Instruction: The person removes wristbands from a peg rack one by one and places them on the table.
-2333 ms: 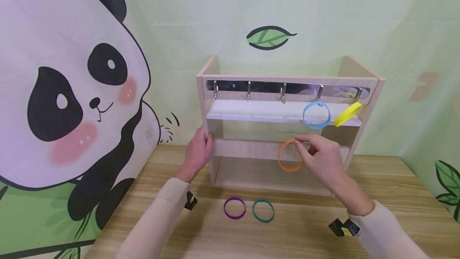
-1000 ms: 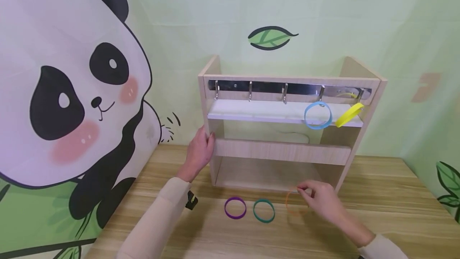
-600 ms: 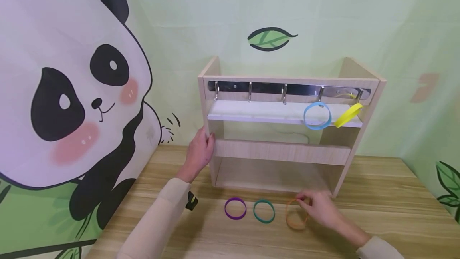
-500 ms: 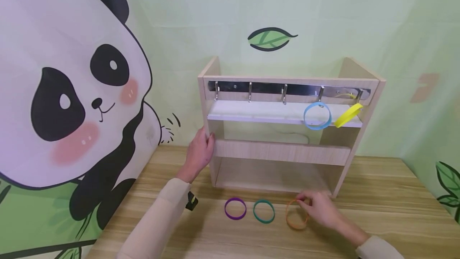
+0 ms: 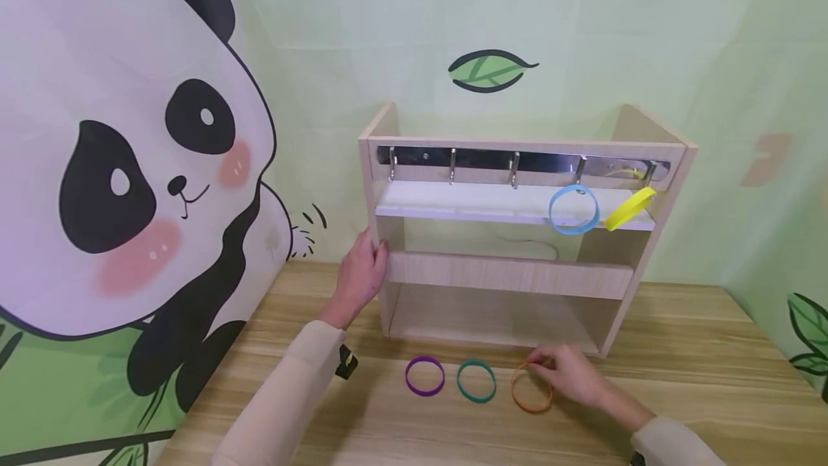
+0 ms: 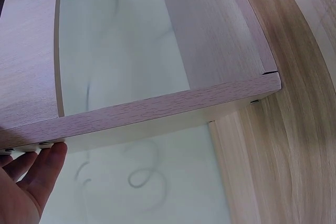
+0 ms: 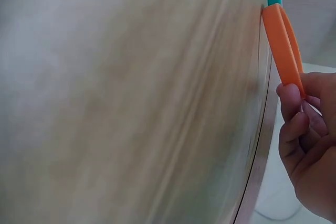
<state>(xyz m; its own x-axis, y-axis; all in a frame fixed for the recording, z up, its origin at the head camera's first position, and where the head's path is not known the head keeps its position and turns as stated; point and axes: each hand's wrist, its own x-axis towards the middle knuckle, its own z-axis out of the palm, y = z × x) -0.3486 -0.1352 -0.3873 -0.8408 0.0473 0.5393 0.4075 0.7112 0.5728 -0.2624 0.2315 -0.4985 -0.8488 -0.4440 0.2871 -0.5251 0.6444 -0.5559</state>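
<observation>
My right hand pinches the rim of an orange silicone wristband at the tabletop, in front of the shelf's right end. In the right wrist view, thumb and fingers hold the orange wristband at one end, close to the green one. A green wristband and a purple wristband lie to its left. My left hand rests against the left side panel of a wooden shelf; in the left wrist view its fingertips touch the panel's outer face.
Along the shelf's top front runs a metal rail with several hooks. A light blue wristband hangs at the second hook from the right, a yellow wristband at the rightmost. A panda-printed backdrop stands behind the table.
My right hand has lowered the orange wristband from before the shelf's middle board to the tabletop, then shifted it slightly left. My left hand stays at the side panel.
</observation>
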